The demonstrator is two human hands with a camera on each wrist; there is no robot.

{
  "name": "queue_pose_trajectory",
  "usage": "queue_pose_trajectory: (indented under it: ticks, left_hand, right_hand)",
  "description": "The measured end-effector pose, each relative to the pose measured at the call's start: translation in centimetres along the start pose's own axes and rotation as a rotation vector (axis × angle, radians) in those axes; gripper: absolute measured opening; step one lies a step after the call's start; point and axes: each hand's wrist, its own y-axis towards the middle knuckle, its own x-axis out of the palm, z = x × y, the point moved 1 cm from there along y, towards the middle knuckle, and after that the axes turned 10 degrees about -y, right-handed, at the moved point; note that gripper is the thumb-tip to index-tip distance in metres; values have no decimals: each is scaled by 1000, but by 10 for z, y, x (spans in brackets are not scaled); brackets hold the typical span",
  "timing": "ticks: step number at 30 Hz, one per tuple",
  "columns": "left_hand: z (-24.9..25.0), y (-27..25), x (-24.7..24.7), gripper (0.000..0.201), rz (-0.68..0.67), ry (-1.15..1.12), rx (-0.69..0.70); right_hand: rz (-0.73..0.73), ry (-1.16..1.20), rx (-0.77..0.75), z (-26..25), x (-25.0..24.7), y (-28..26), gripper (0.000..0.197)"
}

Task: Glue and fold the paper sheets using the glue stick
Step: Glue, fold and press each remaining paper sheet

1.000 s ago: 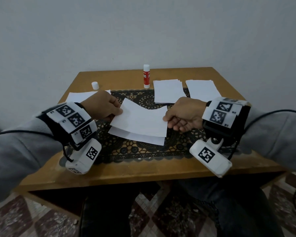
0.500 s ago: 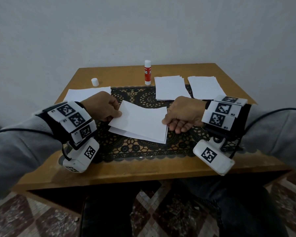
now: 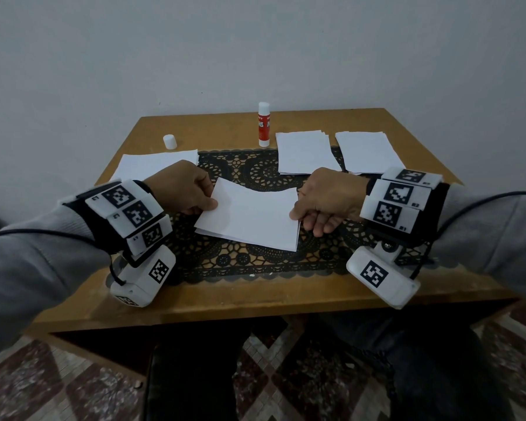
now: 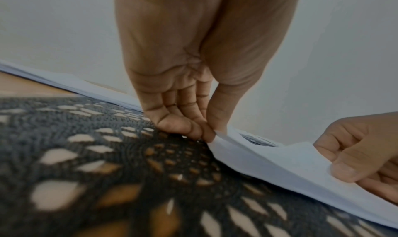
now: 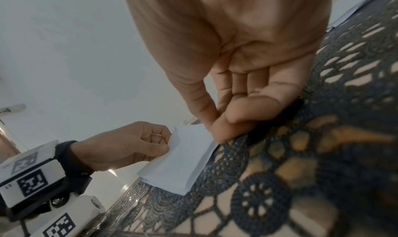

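A plain pale grey-white wall rises behind the brown wooden desk, whose far edge meets it. Below, the floor shows a dark red and white diamond-patterned tiling, dimly lit.

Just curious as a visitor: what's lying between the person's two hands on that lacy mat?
In the head view, a folded white paper sheet spans the gap, the left hand pinching one end and the right hand the other.

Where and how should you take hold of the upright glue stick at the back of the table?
Probably grip the glue stick round its red middle, from above and the front. It stands upright and uncapped, so hold below the tip; papers crowd its right side.
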Motion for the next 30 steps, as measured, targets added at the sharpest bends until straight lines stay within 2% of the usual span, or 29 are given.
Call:
queue_pose_trajectory:
  ticks: [22, 30]
  left_hand:
    - [4, -4, 2, 13, 15, 12, 14]
    - [3, -1, 6, 17, 64, 145, 62]
  right_hand:
    - [28, 3, -29, 2, 2, 0, 16]
    - [62, -53, -60, 3, 5, 2, 18]
